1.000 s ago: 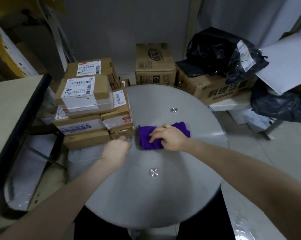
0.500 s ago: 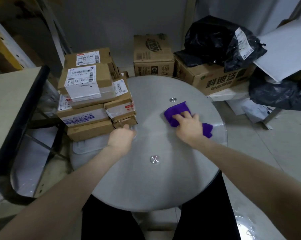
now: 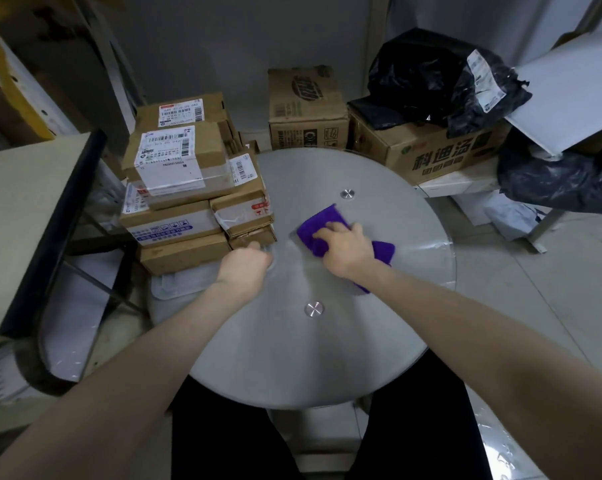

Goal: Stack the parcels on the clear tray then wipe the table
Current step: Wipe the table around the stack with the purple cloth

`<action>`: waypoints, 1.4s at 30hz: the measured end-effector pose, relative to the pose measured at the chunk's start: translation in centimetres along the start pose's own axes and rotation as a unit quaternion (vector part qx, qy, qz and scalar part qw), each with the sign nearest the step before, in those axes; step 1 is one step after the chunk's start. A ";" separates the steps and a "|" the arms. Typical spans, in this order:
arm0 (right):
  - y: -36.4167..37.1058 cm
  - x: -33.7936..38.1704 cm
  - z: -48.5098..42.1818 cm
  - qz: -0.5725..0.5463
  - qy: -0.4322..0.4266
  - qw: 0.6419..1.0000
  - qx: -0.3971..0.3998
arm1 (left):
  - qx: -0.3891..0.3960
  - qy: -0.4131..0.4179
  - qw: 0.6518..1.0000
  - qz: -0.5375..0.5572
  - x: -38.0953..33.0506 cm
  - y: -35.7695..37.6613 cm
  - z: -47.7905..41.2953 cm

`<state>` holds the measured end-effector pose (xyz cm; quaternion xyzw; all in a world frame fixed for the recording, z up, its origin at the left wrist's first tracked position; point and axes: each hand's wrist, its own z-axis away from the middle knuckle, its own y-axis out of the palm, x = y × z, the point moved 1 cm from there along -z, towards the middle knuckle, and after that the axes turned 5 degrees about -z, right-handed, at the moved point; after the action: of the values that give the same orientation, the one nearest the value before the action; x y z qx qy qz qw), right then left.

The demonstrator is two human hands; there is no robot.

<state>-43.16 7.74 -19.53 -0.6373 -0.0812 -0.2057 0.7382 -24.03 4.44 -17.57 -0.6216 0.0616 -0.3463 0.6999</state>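
Several cardboard parcels (image 3: 185, 188) are stacked on a clear tray (image 3: 175, 289) at the left edge of the round glass table (image 3: 327, 358). My left hand (image 3: 246, 268) is curled into a fist at the tray's near right corner, just below the lowest parcels; whether it grips the tray rim is hidden. My right hand (image 3: 344, 244) presses flat on a purple cloth (image 3: 318, 226) lying on the table top, right of the stack.
Two metal studs (image 3: 347, 194) (image 3: 313, 309) sit in the glass. Behind the table stand cardboard boxes (image 3: 306, 109) and black bags (image 3: 431, 74). A beige table (image 3: 22, 209) with a dark edge is at the left.
My right hand swept the purple cloth from beside the parcels out toward the right of the table, then slightly back left. My left hand stayed at the tray corner.
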 end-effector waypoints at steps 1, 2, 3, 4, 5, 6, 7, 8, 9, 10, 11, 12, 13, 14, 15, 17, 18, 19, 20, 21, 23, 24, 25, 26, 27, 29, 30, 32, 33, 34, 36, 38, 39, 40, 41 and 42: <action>0.7 0.7 0.8 0.007 -0.052 0.999 0.004 | 0.000 0.000 1.000 0.003 0.1 0.0 0.0; 1.6 1.2 1.7 0.009 -0.105 0.994 0.012 | 0.003 -0.001 1.000 0.009 0.1 -0.1 0.0; 2.4 1.6 2.6 0.011 -0.153 0.988 0.017 | 0.008 -0.003 1.000 0.016 0.1 -0.1 0.1; 2.9 1.8 3.6 0.016 -0.194 0.981 0.018 | 0.012 -0.004 1.000 0.021 0.1 -0.2 0.2; 3.1 2.0 4.5 0.017 -0.225 0.974 0.019 | 0.014 -0.004 1.000 0.026 0.1 -0.2 0.3; 3.2 2.0 5.5 0.016 -0.250 0.968 0.027 | 0.015 -0.004 0.999 0.030 0.1 -0.2 0.3; 3.3 1.9 6.5 0.009 -0.280 0.959 0.040 | 0.013 -0.005 0.999 0.029 0.1 -0.2 0.3; 3.3 1.7 7.4 -0.006 -0.315 0.947 0.062 | 0.011 -0.005 1.000 0.024 0.2 -0.2 0.3; 3.3 1.4 8.4 -0.023 -0.348 0.933 0.093 | 0.011 -0.004 1.000 0.018 0.1 -0.2 0.3; 2.9 0.9 9.3 -0.034 -0.372 0.920 0.119 | 0.012 -0.005 1.000 0.015 0.0 -0.1 0.3; 2.4 0.2 9.5 -0.044 -0.378 0.917 0.122 | 0.014 -0.008 1.000 0.014 -0.1 -0.2 0.3; 1.5 -0.7 9.1 -0.069 -0.360 0.926 0.093 | 0.017 -0.011 1.000 0.013 -0.1 -0.2 0.3; 0.2 -1.9 8.1 -0.103 -0.315 0.943 0.041 | 0.019 -0.014 1.000 0.010 -0.2 -0.4 0.2; -1.2 -3.3 6.7 -0.131 -0.255 0.958 -0.022 | 0.020 -0.017 1.000 0.005 -0.3 -0.5 0.2; -2.9 -4.7 5.3 -0.137 -0.192 0.969 -0.081 | 0.022 -0.020 1.000 0.001 -0.3 -0.5 0.2; -5.1 -8.0 2.6 -0.082 -0.050 0.988 -0.122 | 0.024 -0.024 0.999 -0.003 -0.4 -0.6 0.1; -5.3 -9.5 1.8 -0.068 0.027 0.993 -0.096 | 0.027 -0.027 0.999 -0.003 -0.5 -0.5 0.1; -5.2 -10.7 1.6 -0.073 0.102 0.990 -0.063 | 0.029 -0.030 0.999 -0.004 -0.6 -0.6 0.0; -4.7 -11.6 1.9 -0.081 0.151 0.984 -0.041 | 0.032 -0.031 0.999 -0.007 -0.7 -0.6 -0.1; -3.9 -12.0 2.3 -0.078 0.168 0.982 -0.037 | 0.034 -0.033 0.999 -0.010 -0.7 -0.5 -0.1; -2.7 -12.3 3.3 -0.057 0.156 0.984 -0.064 | 0.032 -0.033 0.999 -0.014 -0.8 -0.5 -0.1; -2.3 -12.2 3.8 -0.052 0.151 0.984 -0.073 | 0.034 -0.032 0.999 -0.014 -0.8 -0.5 0.0; -2.2 -12.1 4.4 -0.050 0.155 0.983 -0.082 | 0.034 -0.031 0.999 -0.013 -0.7 -0.4 0.0; -2.0 -11.8 5.0 -0.047 0.162 0.981 -0.093 | 0.033 -0.030 0.999 -0.010 -0.7 -0.4 0.0; -1.7 -11.4 5.6 -0.041 0.166 0.980 -0.103 | 0.032 -0.030 0.999 -0.005 -0.7 -0.5 0.1; -0.9 -10.4 6.8 -0.028 0.171 0.979 -0.110 | 0.029 -0.032 0.999 0.002 -0.8 -0.6 0.1; -0.5 -9.7 7.4 -0.024 0.165 0.980 -0.107 | 0.027 -0.033 0.999 0.004 -0.8 -0.6 0.2; 0.5 -7.9 8.7 -0.012 0.140 0.986 -0.092 | 0.026 -0.029 0.999 0.007 -0.8 -0.6 0.3; 1.1 -6.5 9.4 -0.010 0.121 0.989 -0.088 | 0.025 -0.027 0.999 0.011 -0.8 -0.6 0.3; 1.6 -4.8 10.1 -0.016 0.098 0.992 -0.083 | 0.023 -0.027 0.999 0.016 -0.7 -0.6 0.3; 3.2 -0.9 11.6 -0.031 0.035 0.997 -0.056 | 0.021 -0.026 0.999 0.022 -0.6 -0.7 0.3; 4.8 2.4 13.1 -0.030 -0.057 0.998 -0.009 | 0.020 -0.029 0.999 0.023 -0.6 -0.8 0.4; 5.4 3.2 13.6 -0.025 -0.109 0.994 0.014 | 0.023 -0.030 0.999 0.021 -0.7 -0.9 0.4; 5.4 3.1 13.6 -0.017 -0.160 0.987 0.028 | 0.027 -0.032 0.999 0.018 -0.8 -1.0 0.4; 5.0 2.3 13.1 -0.007 -0.194 0.980 0.031 | 0.031 -0.034 0.999 0.016 -0.9 -1.2 0.4; 4.4 0.8 11.9 -0.002 -0.201 0.979 0.024 | 0.034 -0.039 0.999 0.016 -0.9 -1.4 0.5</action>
<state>-38.96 19.67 -21.14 -0.6479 -0.2341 -0.0733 0.7212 -25.05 5.38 -16.54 -0.6092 0.0324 -0.3130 0.7279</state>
